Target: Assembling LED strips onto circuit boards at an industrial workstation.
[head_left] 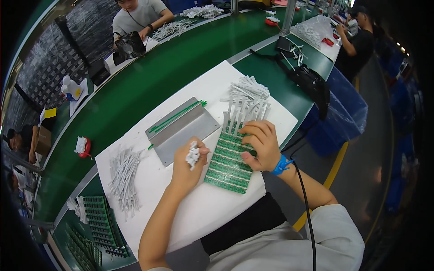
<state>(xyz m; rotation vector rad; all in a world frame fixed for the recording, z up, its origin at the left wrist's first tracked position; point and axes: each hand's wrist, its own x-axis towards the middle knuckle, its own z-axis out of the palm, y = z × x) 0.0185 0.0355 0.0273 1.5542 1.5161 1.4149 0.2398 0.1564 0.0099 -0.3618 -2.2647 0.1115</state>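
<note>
On the white sheet lies a green circuit board panel, split into rows of small boards. Several white cables stand up from its far rows. My right hand, with a blue wrist strap, rests over the panel's right edge. Its fingers are bent and apart from the thumb, with nothing visible between them. My left hand is closed round a bundle of short white cable ends with connectors, just left of the panel. The rest of that bundle is hidden in the hand.
Loose white cables lie in piles at left and beyond the panel. An angled metal fixture with green strips stands behind my left hand. More board panels lie lower left; a blue bin stands right. Co-workers sit around the green bench.
</note>
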